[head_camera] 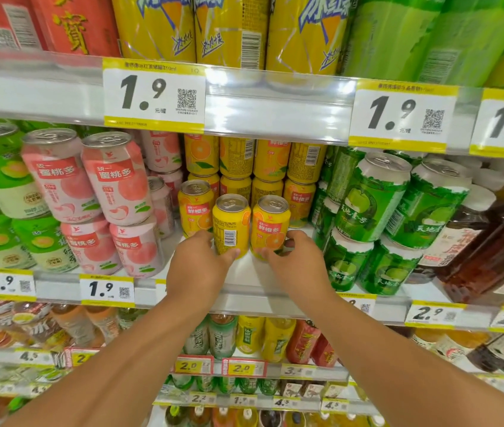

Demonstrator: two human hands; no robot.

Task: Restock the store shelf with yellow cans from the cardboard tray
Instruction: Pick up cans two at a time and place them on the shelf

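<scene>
Head cam: you've got both hands on the shelf (244,282), left hand (196,266) w/ fingers wrapped on the barcode can (231,224), right hand (298,260) clamped low on the orange-label can (270,226). Both cans upright, side by side, just in front of the yellow stack (250,167). Prob push straight back. Tray's not visible.

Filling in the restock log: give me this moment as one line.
step: placing cans | left hand: on barcode-side yellow can | right hand: on label-front yellow can | both cans: upright on shelf | tray: out of view
</scene>
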